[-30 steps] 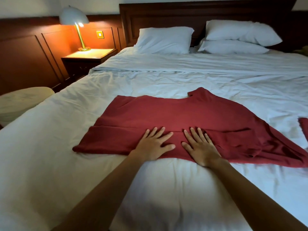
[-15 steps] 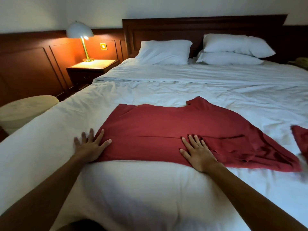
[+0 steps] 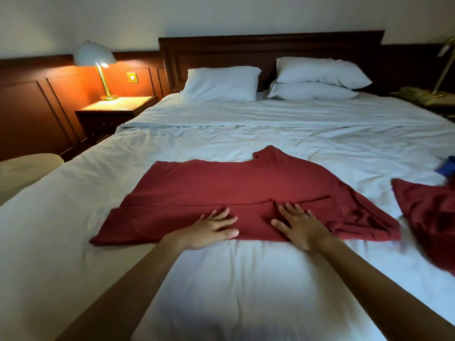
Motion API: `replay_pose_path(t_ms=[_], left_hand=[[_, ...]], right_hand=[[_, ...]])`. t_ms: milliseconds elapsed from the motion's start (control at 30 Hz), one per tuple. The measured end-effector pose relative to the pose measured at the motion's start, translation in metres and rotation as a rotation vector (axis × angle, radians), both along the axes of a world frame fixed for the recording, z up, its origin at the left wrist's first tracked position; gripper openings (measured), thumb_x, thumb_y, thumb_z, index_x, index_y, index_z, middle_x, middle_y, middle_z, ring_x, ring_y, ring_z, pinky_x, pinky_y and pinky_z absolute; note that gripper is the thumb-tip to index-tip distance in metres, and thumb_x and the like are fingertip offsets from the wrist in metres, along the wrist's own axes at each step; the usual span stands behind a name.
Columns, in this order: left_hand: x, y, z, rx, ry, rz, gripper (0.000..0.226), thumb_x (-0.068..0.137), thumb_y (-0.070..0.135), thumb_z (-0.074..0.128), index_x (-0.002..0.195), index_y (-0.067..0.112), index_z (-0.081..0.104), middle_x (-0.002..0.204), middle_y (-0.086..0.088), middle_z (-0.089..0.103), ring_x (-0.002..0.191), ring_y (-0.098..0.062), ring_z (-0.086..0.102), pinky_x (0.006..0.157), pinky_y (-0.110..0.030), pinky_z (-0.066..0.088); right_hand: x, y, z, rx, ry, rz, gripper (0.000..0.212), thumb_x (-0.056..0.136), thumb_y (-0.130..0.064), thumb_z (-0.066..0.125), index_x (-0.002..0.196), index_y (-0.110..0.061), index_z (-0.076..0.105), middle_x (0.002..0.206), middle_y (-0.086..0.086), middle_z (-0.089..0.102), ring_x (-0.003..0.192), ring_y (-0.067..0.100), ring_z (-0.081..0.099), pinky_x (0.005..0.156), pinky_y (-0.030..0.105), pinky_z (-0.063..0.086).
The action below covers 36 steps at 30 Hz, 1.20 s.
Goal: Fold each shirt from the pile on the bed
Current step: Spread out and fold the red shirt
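My left hand (image 3: pixel 209 230) & right hand (image 3: pixel 299 225) press flat on a red shirt (image 3: pixel 221 188) spread across the bed (image 3: pixel 246 291), near strip folded over; fingers (image 3: pixel 290 210) wide, gripping nothing. Smoothing step, I judge; next calls for folding in the rumpled right end. Another red garment (image 3: pixel 428 212) & something blue (image 3: pixel 446 166) lie at right, apart, not blocking.
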<state>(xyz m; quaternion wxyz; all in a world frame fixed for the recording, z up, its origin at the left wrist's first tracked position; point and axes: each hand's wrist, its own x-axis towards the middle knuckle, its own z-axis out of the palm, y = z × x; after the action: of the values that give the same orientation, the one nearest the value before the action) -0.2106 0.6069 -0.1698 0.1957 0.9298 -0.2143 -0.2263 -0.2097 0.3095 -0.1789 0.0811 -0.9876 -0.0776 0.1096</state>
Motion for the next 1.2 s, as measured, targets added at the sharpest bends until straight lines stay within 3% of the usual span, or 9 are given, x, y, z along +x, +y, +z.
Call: replay_pose_path(t_ms=[100, 233, 367, 533, 633, 800, 900, 1000, 1200], left_hand=[[-0.007, 0.032, 0.0, 0.026, 0.058, 0.002, 0.065, 0.097, 0.063, 0.041, 0.155, 0.048, 0.015, 0.165, 0.018, -0.003, 0.151, -0.01, -0.015, 0.119, -0.031, -0.011], [-0.012, 0.079, 0.012, -0.028, 0.145, 0.15, 0.081, 0.079, 0.074, 0.055, 0.151, 0.049, 0.027, 0.163, 0.022, 0.01, 0.148, 0.002, -0.005, 0.118, -0.027, -0.005], [-0.002, 0.061, 0.014, 0.007, -0.107, 0.24, 0.054, 0.091, 0.051, 0.065, 0.141, 0.034, 0.054, 0.15, 0.013, 0.047, 0.141, -0.007, 0.039, 0.115, -0.022, 0.023], [0.011, -0.023, 0.003, -0.269, -0.148, 0.307, 0.028, 0.089, 0.042, 0.071, 0.116, 0.033, 0.072, 0.121, 0.012, 0.069, 0.117, -0.006, 0.06, 0.109, -0.028, 0.041], [0.019, -0.077, -0.006, -0.452, -0.128, 0.347, 0.024, 0.091, 0.032, 0.071, 0.114, 0.024, 0.073, 0.114, 0.008, 0.072, 0.11, -0.004, 0.063, 0.101, -0.02, 0.044], [0.038, -0.151, -0.01, -0.758, 0.143, 0.616, 0.039, 0.095, 0.035, 0.066, 0.127, 0.014, 0.057, 0.11, -0.006, 0.071, 0.08, -0.012, 0.067, 0.062, -0.015, 0.045], [0.053, -0.179, -0.018, -0.797, 0.074, 0.729, 0.05, 0.085, 0.039, 0.076, 0.127, 0.02, 0.056, 0.117, -0.004, 0.065, 0.087, -0.017, 0.067, 0.075, -0.022, 0.053], [0.06, -0.195, -0.018, -0.757, -0.035, 0.751, 0.045, 0.081, 0.023, 0.08, 0.123, 0.023, 0.063, 0.108, 0.0, 0.062, 0.098, -0.017, 0.062, 0.091, -0.026, 0.05], [0.056, -0.18, 0.0, -0.897, 0.297, 0.667, 0.037, 0.089, -0.007, 0.065, 0.119, 0.015, 0.072, 0.101, -0.01, 0.065, 0.079, -0.01, 0.063, 0.055, -0.017, 0.051]], right_hand=[[-0.017, -0.043, 0.015, 0.106, 0.095, 0.03, 0.082, 0.087, -0.079, 0.019, 0.156, -0.036, 0.016, 0.164, -0.009, 0.009, 0.152, 0.012, 0.006, 0.122, 0.033, 0.005], [-0.025, -0.096, 0.024, 0.073, -0.054, 0.05, 0.062, 0.098, -0.048, 0.051, 0.154, -0.036, 0.028, 0.161, -0.007, 0.027, 0.145, 0.01, 0.03, 0.116, 0.024, 0.022], [-0.018, -0.116, 0.019, 0.101, -0.173, -0.119, 0.065, 0.085, -0.044, 0.07, 0.144, -0.033, 0.046, 0.141, -0.002, 0.055, 0.126, 0.017, 0.054, 0.106, 0.034, 0.042], [-0.018, -0.104, 0.024, 0.298, -0.287, -0.059, 0.014, 0.084, -0.028, 0.073, 0.086, -0.042, 0.071, 0.094, -0.022, 0.071, 0.09, 0.0, 0.065, 0.083, 0.024, 0.049], [-0.027, -0.101, 0.031, 0.434, -0.299, 0.032, 0.008, 0.087, -0.031, 0.072, 0.083, -0.038, 0.073, 0.092, -0.022, 0.069, 0.089, -0.002, 0.064, 0.083, 0.021, 0.048], [-0.03, -0.119, 0.032, 0.538, -0.311, -0.155, 0.028, 0.09, -0.05, 0.062, 0.074, -0.03, 0.072, 0.086, -0.01, 0.071, 0.084, 0.007, 0.066, 0.083, 0.026, 0.048], [-0.011, -0.129, 0.022, 0.447, -0.311, -0.435, 0.029, 0.09, -0.047, 0.064, 0.106, -0.023, 0.067, 0.104, 0.004, 0.072, 0.103, 0.028, 0.064, 0.091, 0.035, 0.046], [0.005, -0.124, 0.014, 0.503, -0.178, -0.467, 0.047, 0.085, -0.039, 0.074, 0.126, -0.02, 0.06, 0.114, 0.005, 0.068, 0.107, 0.026, 0.063, 0.092, 0.03, 0.043], [0.015, -0.11, 0.017, 0.885, -0.112, -0.494, 0.04, 0.081, 0.007, 0.069, 0.108, -0.022, 0.069, 0.085, 0.004, 0.06, 0.063, 0.013, 0.057, 0.054, 0.016, 0.048]])
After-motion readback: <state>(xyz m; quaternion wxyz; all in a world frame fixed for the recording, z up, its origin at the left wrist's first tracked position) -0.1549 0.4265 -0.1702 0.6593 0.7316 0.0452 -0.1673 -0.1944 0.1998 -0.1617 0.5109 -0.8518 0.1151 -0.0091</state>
